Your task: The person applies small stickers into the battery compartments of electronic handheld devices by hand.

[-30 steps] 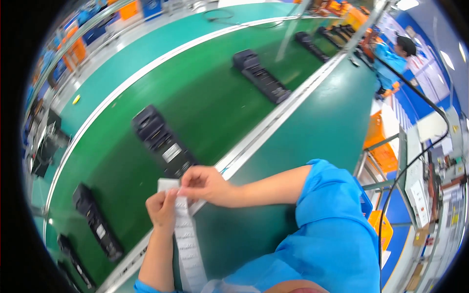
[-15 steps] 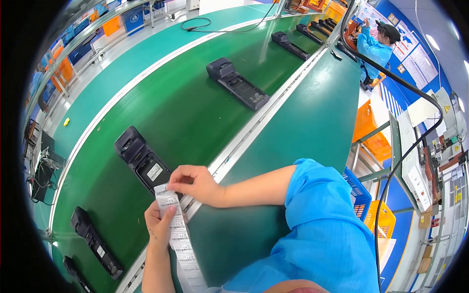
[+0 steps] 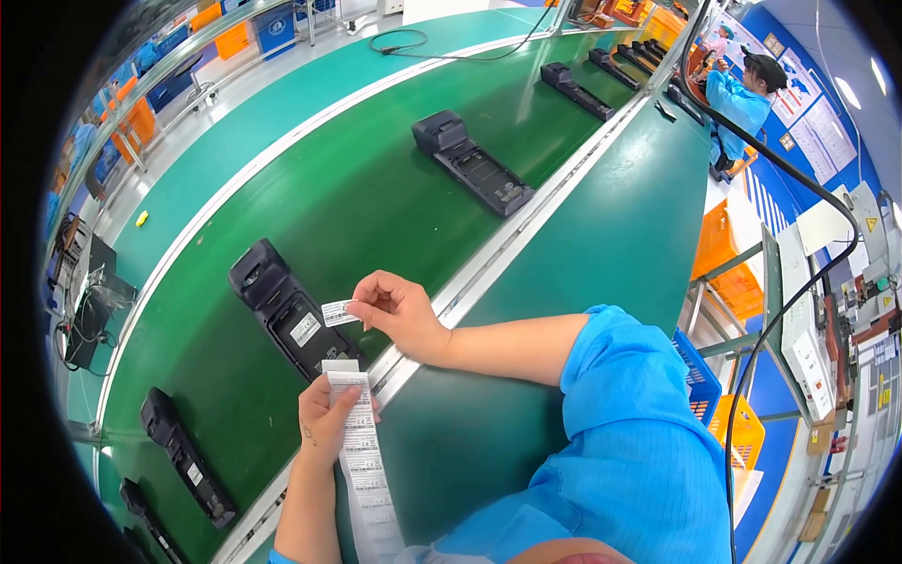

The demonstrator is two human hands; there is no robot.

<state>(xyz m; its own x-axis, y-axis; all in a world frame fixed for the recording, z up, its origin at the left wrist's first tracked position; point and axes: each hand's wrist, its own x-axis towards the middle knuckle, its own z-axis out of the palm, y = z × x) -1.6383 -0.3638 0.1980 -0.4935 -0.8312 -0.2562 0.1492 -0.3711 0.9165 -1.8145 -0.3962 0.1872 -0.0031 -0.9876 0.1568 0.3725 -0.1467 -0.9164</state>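
My right hand (image 3: 399,315) pinches one white printed label (image 3: 335,313) by its right end, peeled free and held just above a dark handheld terminal (image 3: 272,291). That terminal lies face down on the green belt, and a white label (image 3: 304,329) sits in its open back recess. In my left hand (image 3: 326,418) is a long strip of labels (image 3: 362,451), gripped between thumb and fingers near its top end. The strip hangs down toward my body, with a bare bit of backing at its top.
More terminals lie spaced along the green belt (image 3: 366,216), one farther up (image 3: 474,164) and one nearer left (image 3: 188,461). A metal rail (image 3: 489,249) separates belt and green worktop (image 3: 601,226). A black cable (image 3: 789,169) arcs at right. A co-worker in blue (image 3: 738,103) stands far right.
My right hand has peeled a label off the strip and moved it up and right, away from my left hand. The left hand and strip have shifted slightly right and down.
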